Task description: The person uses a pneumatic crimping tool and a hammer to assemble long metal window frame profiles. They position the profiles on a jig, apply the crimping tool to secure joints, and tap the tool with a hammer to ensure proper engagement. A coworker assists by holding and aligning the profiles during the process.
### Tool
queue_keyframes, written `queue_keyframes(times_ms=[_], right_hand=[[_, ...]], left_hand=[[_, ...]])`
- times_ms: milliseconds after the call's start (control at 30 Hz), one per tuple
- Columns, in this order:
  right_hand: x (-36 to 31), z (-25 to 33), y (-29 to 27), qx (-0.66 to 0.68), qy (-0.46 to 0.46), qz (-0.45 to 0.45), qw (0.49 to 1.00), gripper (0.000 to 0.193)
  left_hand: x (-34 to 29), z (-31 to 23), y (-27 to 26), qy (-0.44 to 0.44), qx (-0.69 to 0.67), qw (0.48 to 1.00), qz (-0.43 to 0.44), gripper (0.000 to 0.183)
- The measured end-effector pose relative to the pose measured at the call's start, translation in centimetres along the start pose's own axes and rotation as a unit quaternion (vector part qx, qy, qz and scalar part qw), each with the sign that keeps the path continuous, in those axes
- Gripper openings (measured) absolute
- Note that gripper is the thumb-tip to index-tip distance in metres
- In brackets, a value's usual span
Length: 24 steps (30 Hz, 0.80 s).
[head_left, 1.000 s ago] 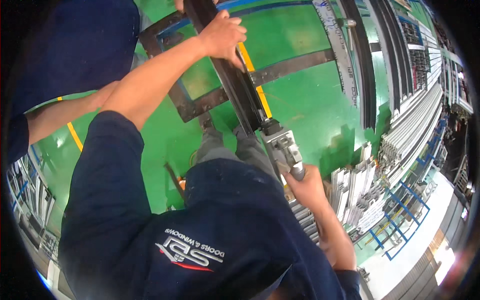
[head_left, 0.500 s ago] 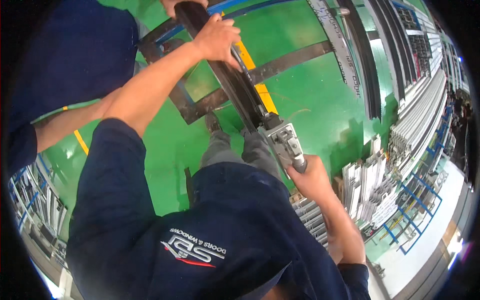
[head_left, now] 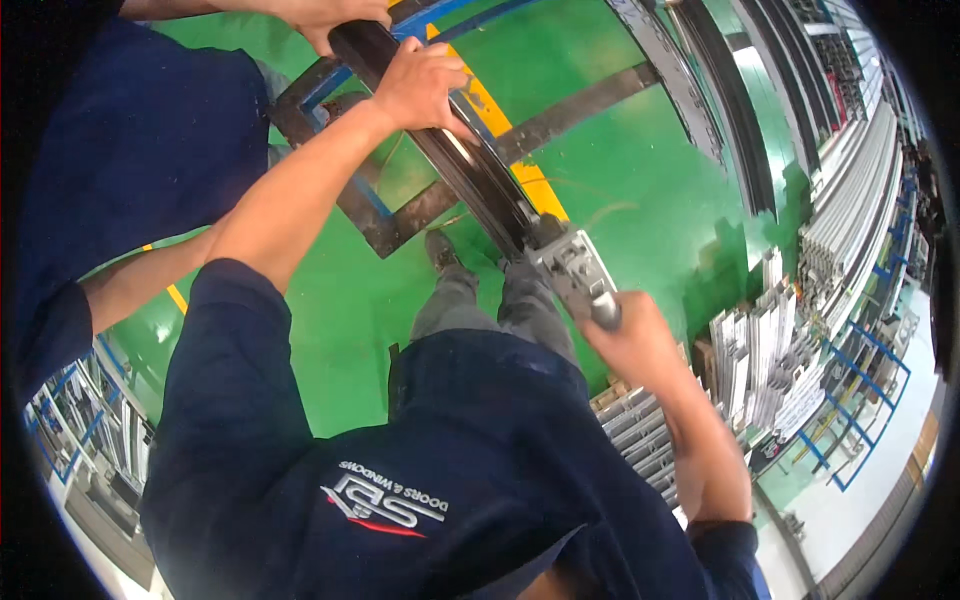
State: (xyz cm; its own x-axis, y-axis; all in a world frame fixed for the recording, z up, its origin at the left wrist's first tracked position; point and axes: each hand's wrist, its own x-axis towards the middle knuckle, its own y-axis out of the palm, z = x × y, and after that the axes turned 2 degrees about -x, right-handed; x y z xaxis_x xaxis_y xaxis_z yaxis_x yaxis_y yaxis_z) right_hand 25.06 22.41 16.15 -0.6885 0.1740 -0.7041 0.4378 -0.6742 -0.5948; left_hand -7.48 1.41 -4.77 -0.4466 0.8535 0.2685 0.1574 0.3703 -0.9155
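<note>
A long dark metal profile [head_left: 470, 185] slants from the top of the view down toward my waist. My left hand [head_left: 425, 85] is closed around its upper part, the thumb on the near side. At its lower end sits a grey metal hand tool [head_left: 575, 268] with a flat plate, bolts and a rounded grip. My right hand [head_left: 632, 342] is wrapped around that grip. Whether the tool is fixed to the profile or only touches it, I cannot tell. Another person's hand [head_left: 325, 18] rests at the profile's far end.
Beneath the profile stands a dark and blue metal frame [head_left: 590, 100] with a yellow bar [head_left: 540, 190]. A co-worker in dark clothing [head_left: 150, 140] is close on my left. Long profiles [head_left: 740, 120] and stacked light bars [head_left: 850, 220] lie to the right, beside a blue rack [head_left: 850, 400].
The tool and my right hand have shifted slightly right in the view. More of the co-worker's hand and forearm shows at the top. Both my hands keep their grip.
</note>
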Motion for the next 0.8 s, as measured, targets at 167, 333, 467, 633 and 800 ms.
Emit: queue_keyframes(times_ms=[167, 333, 467, 633, 800], right_hand=[[1.7, -0.9, 0.1, 0.033, 0.015, 0.017, 0.999, 0.038], [1.2, 1.8, -2.1, 0.017, 0.036, 0.031, 0.999, 0.035], [0.7, 1.1, -0.8, 0.032, -0.09, -0.028, 0.995, 0.034], [1.4, 0.9, -0.6, 0.0, -0.043, 0.003, 0.999, 0.035], [1.5, 0.7, -0.1, -0.036, -0.03, -0.011, 0.999, 0.04]], left_hand=[[0.8, 0.7, 0.0, 0.008, 0.006, 1.0, 0.011, 0.068], [0.4, 0.6, 0.2, 0.01, 0.012, 1.0, 0.0, 0.066], [-0.4, -0.2, 0.2, 0.022, -0.002, 0.998, -0.051, 0.065], [-0.1, 0.2, 0.5, 0.008, -0.003, 0.999, -0.041, 0.064], [1.3, -0.5, -0.7, -0.009, 0.026, 0.996, 0.079, 0.07]])
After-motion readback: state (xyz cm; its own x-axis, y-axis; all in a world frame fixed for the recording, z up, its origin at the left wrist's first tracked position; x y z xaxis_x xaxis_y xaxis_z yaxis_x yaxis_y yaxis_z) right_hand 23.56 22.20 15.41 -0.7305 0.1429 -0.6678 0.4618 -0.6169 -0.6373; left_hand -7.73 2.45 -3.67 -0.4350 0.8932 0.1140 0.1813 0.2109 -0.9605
